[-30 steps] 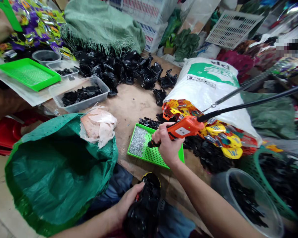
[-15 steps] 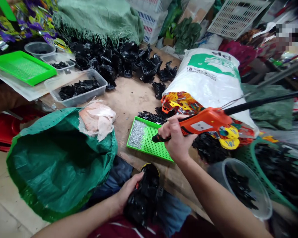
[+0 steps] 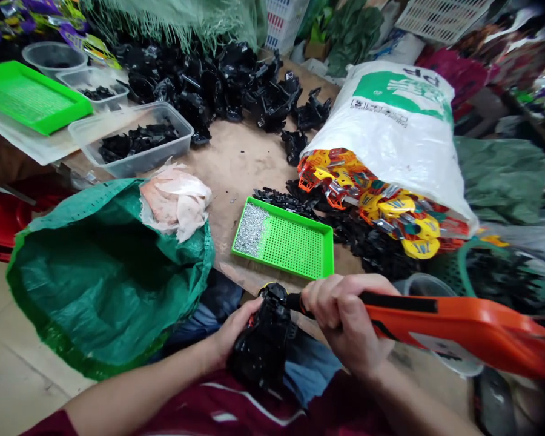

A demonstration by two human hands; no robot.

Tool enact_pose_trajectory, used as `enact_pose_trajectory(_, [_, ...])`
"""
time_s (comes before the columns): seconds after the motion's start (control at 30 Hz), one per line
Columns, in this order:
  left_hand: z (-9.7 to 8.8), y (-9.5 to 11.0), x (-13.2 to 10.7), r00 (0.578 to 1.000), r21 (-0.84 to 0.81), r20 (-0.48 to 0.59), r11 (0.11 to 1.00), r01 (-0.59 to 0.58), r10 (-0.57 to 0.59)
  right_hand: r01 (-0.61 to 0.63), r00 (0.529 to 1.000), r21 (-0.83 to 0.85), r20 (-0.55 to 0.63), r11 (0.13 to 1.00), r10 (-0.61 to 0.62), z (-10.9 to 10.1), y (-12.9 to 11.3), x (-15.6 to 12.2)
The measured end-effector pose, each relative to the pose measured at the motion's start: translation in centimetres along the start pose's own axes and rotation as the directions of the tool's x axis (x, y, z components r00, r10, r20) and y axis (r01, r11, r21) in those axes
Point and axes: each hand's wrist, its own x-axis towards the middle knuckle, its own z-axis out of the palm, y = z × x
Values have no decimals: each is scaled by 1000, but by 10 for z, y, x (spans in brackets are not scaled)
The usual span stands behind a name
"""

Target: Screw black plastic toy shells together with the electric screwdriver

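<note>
My left hand [image 3: 231, 330] is closed on the side of a black plastic part [image 3: 262, 345], which has a yellow rim at its far end and rests over my lap. An orange electric screwdriver [image 3: 454, 321] lies in the grip of my right hand [image 3: 352, 312], its dark tip pointing left. That tip meets or overlaps the upper right of the black part; whether it touches a screw is hidden. Just beyond both hands sits a green perforated tray [image 3: 300, 245] with small silvery screws [image 3: 251, 229] heaped at its left end.
A white sack [image 3: 395, 133] spills orange and yellow parts [image 3: 418, 224] at right. Black parts [image 3: 236, 85] pile along the back. An open green sack [image 3: 104, 290] stands at left, near a clear tub [image 3: 138, 136] of black pieces. A clear bucket [image 3: 429, 284] is at right.
My right hand has brought the screwdriver down and toward me, from above the green tray to the black part. My left hand keeps its hold on the part. The view has tilted slightly downward.
</note>
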Motion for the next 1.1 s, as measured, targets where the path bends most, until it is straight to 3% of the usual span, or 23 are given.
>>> enact_pose_trajectory(0.53, [6,3,-3,998,-3,3,998,65,-65,17,992,-28,-122,999,-21,-4,0,-1])
enact_pose_trajectory(0.63, [6,3,-2,995,18,5,995,95,-95,9,995,-22,-99,1000,-11,-4,0,-3])
enact_pose_trajectory(0.83, [-3,-2,4,999,8,-15,999,-31,31,8,999,-13,-34,1000,-8,-2,6,-10])
enact_pose_trajectory(1.1, [-9,-6,7,999,9,-15,999,-35,35,-12,1000,-18,7,1000,12,-3,12,-12])
